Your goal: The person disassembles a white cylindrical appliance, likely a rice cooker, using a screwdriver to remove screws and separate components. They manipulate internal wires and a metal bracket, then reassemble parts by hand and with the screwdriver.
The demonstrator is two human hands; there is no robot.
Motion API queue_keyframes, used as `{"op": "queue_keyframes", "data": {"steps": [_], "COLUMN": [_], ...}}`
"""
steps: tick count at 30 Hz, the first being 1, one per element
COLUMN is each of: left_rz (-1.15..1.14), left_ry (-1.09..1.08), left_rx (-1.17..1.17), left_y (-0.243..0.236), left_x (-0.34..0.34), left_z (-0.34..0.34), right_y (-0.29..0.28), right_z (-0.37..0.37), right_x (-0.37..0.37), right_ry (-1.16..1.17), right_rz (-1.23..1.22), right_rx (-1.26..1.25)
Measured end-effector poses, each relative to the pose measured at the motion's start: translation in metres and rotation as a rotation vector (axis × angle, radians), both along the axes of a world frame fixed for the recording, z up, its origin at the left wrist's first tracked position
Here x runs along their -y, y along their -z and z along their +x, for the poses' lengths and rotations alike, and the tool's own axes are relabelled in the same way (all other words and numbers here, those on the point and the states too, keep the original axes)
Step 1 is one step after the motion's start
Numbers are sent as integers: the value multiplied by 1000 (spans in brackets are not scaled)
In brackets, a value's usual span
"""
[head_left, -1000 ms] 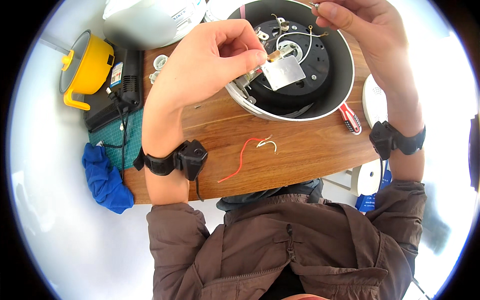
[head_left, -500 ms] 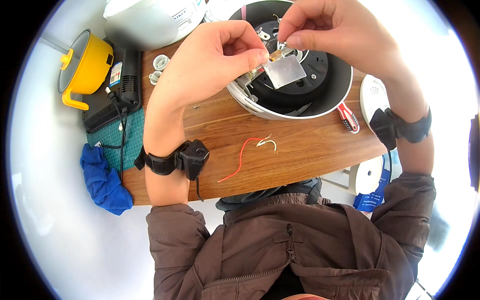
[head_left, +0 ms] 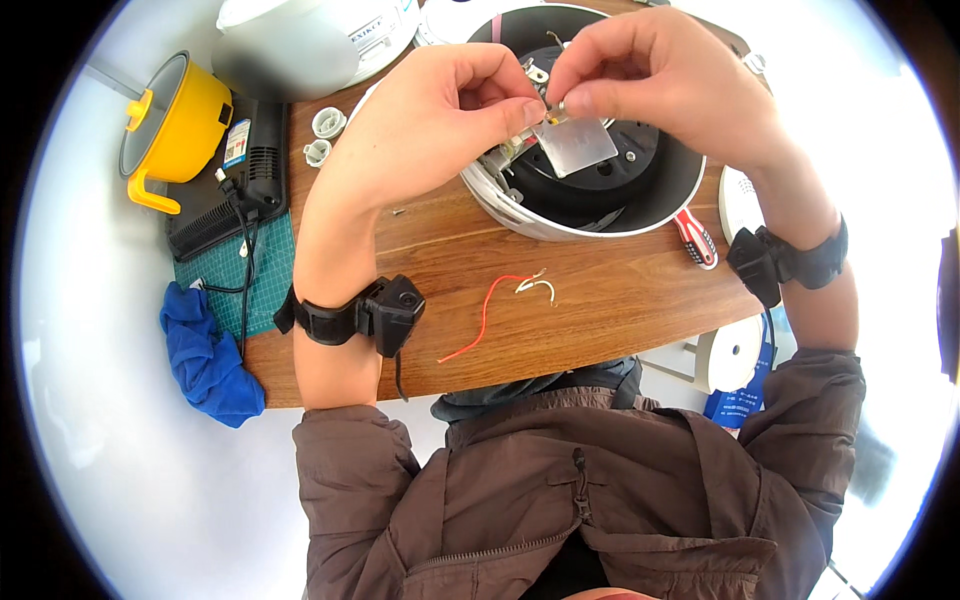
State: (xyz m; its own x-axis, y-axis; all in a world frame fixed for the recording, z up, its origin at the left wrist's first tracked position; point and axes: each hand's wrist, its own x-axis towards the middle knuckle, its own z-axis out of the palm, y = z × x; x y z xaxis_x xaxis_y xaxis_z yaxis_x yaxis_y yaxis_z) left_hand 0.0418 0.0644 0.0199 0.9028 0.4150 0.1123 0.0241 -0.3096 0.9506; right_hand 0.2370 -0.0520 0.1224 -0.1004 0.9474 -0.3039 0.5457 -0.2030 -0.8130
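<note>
A round white appliance housing point(head_left: 685, 185) with a black inside lies open at the table's far side. Over it, my left hand point(head_left: 430, 120) is closed in a pinch at the edge of a small part with a flat silvery metal plate point(head_left: 578, 147). The thumb and forefinger of my right hand point(head_left: 672, 88) meet just beside it, pinching something small at the plate's upper edge; my fingers mostly hide it. Wires and metal terminals show behind my fingertips. On the wood nearer me lie a loose red wire point(head_left: 484, 316) and a short white wire point(head_left: 541, 287).
A red-and-black screwdriver handle point(head_left: 696, 240) lies right of the housing. At the left are a yellow pot point(head_left: 190, 130), a black appliance, a green cutting mat point(head_left: 268, 270) and a blue cloth point(head_left: 208, 360). Small white plastic pieces point(head_left: 327, 123) sit beside my left forearm.
My right hand has shifted slightly left, bringing its fingertips closer to my left hand's. The left hand stays pinched at the part with the plate. The view has shifted a little.
</note>
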Motion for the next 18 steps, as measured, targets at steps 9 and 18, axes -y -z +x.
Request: {"op": "queue_keyframes", "data": {"steps": [9,18], "left_rz": [113,105], "left_ry": [-68,-74], "left_rx": [-72,-100], "left_y": [-3,0], "left_x": [5,3], "left_z": [3,3], "right_y": [58,70], "right_z": [50,47], "right_x": [30,33], "right_ry": [249,319], "right_rz": [350,392], "right_rx": [-89,-192]}}
